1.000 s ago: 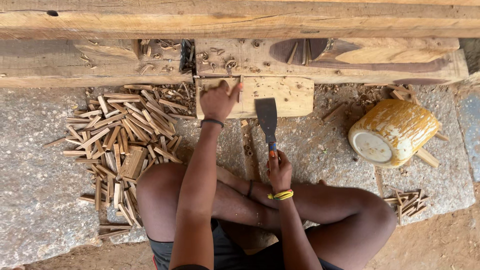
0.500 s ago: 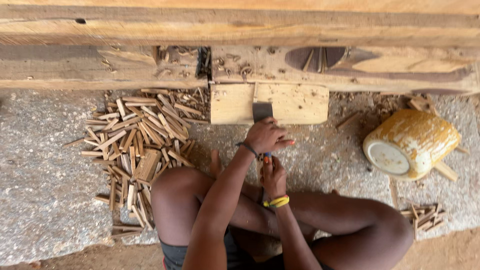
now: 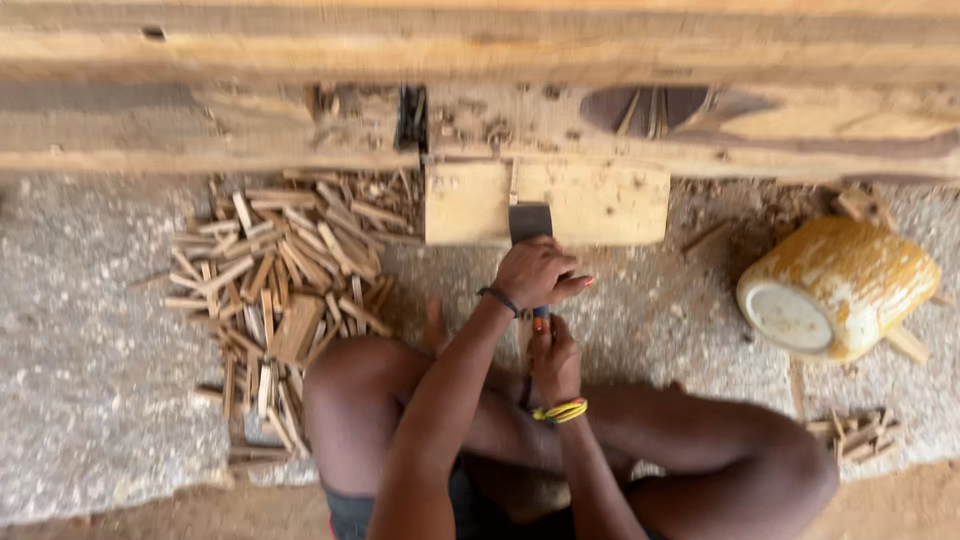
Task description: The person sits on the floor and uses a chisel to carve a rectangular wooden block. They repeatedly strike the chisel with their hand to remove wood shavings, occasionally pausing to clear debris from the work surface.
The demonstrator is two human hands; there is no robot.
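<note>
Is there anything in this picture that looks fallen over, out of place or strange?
Yes. The yellow container at the right lies tipped on its side on the stone ground, its pale round end facing the camera. The split wood sticks at the left lie in a loose, scattered heap. Nothing else stands out.

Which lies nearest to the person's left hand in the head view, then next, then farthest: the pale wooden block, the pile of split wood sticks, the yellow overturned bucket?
From the left hand:
1. Pale wooden block, just ahead.
2. Pile of split wood sticks, to the left.
3. Yellow overturned bucket, far right.
</note>
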